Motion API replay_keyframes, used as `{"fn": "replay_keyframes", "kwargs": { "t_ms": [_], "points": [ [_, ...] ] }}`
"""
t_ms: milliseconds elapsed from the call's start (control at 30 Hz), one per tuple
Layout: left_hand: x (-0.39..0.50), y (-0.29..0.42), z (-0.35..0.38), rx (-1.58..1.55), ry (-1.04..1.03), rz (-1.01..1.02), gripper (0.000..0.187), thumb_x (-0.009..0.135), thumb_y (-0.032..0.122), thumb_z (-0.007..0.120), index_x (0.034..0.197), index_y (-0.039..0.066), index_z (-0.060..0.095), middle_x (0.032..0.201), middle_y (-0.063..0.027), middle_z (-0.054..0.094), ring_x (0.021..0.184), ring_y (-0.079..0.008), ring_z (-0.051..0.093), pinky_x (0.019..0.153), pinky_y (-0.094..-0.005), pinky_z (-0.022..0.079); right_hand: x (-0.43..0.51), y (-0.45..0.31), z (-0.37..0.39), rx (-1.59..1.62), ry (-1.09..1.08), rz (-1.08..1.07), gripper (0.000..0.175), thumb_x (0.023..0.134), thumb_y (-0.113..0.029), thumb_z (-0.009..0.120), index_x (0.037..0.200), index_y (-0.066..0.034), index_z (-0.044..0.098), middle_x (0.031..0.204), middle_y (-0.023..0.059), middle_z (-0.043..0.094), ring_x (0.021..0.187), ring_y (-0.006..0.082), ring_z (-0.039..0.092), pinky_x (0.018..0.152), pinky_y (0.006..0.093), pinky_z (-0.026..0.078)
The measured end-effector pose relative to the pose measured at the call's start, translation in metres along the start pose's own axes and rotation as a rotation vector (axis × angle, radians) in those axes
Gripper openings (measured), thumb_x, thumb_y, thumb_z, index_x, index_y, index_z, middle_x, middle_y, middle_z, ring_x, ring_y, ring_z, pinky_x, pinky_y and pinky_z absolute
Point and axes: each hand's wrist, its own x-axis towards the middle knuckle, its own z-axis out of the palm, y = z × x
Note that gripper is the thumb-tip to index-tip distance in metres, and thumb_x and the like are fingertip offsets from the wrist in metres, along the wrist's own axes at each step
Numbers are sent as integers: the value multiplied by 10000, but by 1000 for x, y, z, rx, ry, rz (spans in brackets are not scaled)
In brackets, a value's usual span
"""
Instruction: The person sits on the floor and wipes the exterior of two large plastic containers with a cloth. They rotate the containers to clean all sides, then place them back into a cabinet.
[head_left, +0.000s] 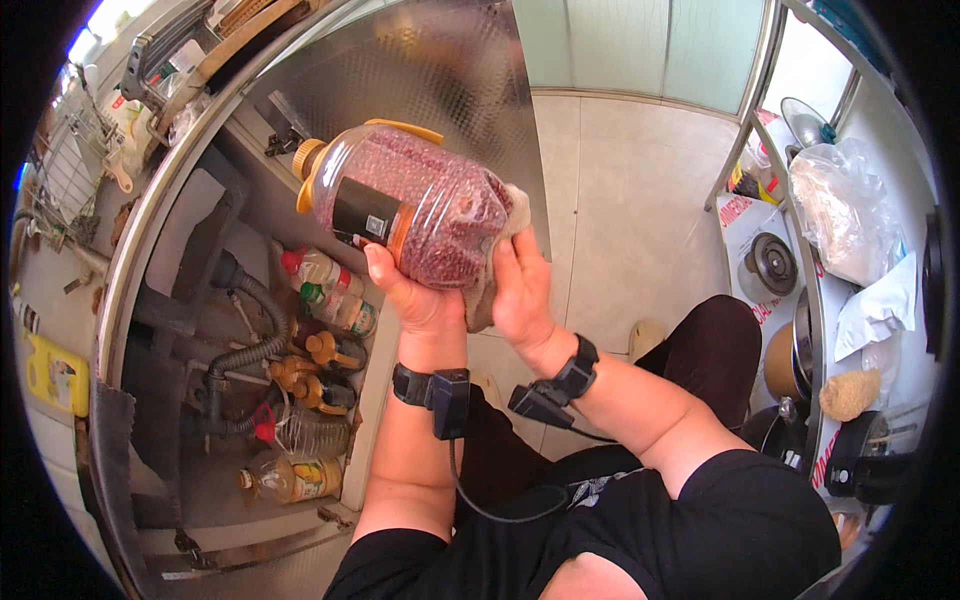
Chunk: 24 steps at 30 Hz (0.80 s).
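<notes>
A large clear plastic jug (442, 202) full of small dark red beans lies tilted in front of me. Its yellow cap (307, 159) points to the upper left, and a dark label wraps its side. My left hand (424, 300) supports it from below, thumb against the label's edge. Against the jug's base my right hand (519, 289) presses a greyish-beige cloth (486, 296). Part of the cloth is hidden behind the fingers. Both wrists carry black strapped devices with cables.
An open under-sink cabinet on the left holds plastic bottles (322, 480), several with orange caps, and a grey corrugated drain hose (281, 322). The metal cabinet door (420, 67) stands open beyond the jug. On the right is a shelf rack (814, 300) with pots and bags. Tiled floor (622, 195) lies between.
</notes>
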Motion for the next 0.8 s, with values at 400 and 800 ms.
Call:
{"fn": "replay_keyframes", "kwargs": {
  "t_ms": [400,800],
  "points": [
    [17,-37,-22,192,173,88,417,861,493,535,1011,104,535,947,-16,547,867,-177,556,767,-370,480,-16,-16,-19,-163,-156,183,349,927,-55,480,1261,24,537,1198,55,594,1090,127,521,969,302,416],
    [3,-6,8,201,71,352,610,721,148,833,1207,20,488,1012,-45,628,880,-144,607,817,-286,507,-3,-53,-6,611,-43,580,353,1003,-182,400,1307,-16,468,1305,140,546,1238,287,508,1080,448,378]
  ]
}}
